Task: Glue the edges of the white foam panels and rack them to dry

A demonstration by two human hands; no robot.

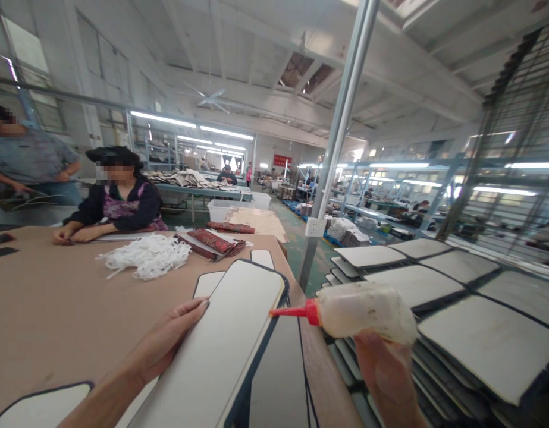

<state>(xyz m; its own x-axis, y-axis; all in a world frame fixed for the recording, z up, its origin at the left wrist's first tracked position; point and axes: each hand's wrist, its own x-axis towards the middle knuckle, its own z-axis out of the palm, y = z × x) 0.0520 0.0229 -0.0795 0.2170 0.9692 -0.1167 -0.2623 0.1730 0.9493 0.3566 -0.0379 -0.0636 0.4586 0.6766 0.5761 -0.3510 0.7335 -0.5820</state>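
Observation:
My left hand [178, 333] grips the left edge of a long white panel [225, 333] with rounded corners and a dark border, thumb on top and fingers underneath. The panel is tilted above the table's near right edge. My right hand [383, 362] is wrapped round a translucent glue bottle [367, 312] with a red nozzle [296, 311]. The bottle lies nearly sideways, and its tip meets the panel's right edge. A yellowish line of glue runs along that edge near the far corner. More white panels [278, 374] lie below the held one.
On the brown table [100, 321] lie a heap of white cord [147, 254] and folded red patterned fabric [214, 242]. A seated person [122, 202] works across the table; another stands [31, 154] behind. Stacked white panels [492, 345] fill the right, near a metal post [334, 148].

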